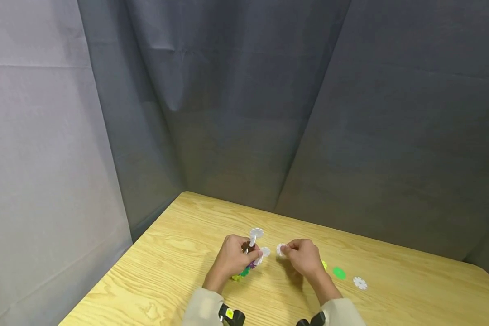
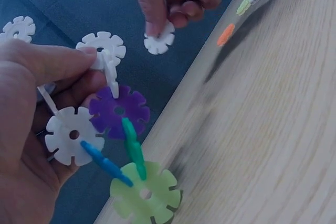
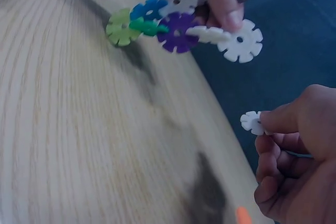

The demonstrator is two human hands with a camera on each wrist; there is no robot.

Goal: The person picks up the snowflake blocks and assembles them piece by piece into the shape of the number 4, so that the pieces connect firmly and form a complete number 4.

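My left hand (image 1: 234, 259) grips a cluster of interlocked snowflake discs (image 2: 113, 129): white, purple, blue, green and lime pieces, with its lime end (image 1: 237, 277) down at the wooden table (image 1: 179, 253). The same cluster (image 3: 181, 22) shows at the top of the right wrist view. A little to its right, my right hand (image 1: 303, 257) pinches a single white snowflake disc (image 1: 280, 249) between thumb and fingertips. That disc (image 2: 159, 39) hangs just apart from the cluster, also seen as the white disc (image 3: 252, 123) in the right wrist view.
Loose discs lie on the table right of my right hand: a green disc (image 1: 339, 273), a white disc (image 1: 360, 283) and a yellow-green one (image 1: 323, 264) partly behind the hand. Dark curtains stand behind the table. The table edge runs along the left.
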